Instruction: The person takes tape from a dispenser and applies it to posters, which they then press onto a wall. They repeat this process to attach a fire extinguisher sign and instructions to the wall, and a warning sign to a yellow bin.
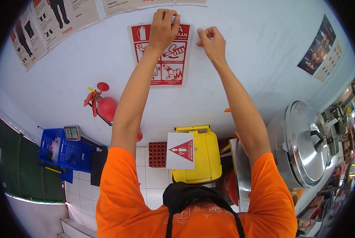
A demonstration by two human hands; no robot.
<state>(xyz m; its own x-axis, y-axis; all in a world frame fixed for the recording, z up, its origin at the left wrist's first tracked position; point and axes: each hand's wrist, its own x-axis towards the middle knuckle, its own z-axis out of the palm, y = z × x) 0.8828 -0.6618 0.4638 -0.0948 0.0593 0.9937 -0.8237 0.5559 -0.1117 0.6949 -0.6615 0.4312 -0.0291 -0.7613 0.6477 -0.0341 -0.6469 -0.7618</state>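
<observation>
A red and white fire extinguisher instruction sign (172, 75) in a clear sleeve lies against the white wall in front of me. My left hand (162, 31) covers part of its top, with fingers curled in at the upper edge; whatever is under the fingertips is hidden. To the right of the sign, a little apart from its edge, my right hand (213, 43) is raised by the wall. Its thumb and fingers are bent together in a pinch, and anything between them is too small to make out.
Below left, a red fire extinguisher (107, 108) hangs on the wall. A white card with a red triangle (173, 160) rests on a yellow lidded bin (207, 158), beside a red-brown crate (157, 154). Blue baskets (76, 152) stand left, a large metal pot (300, 146) right.
</observation>
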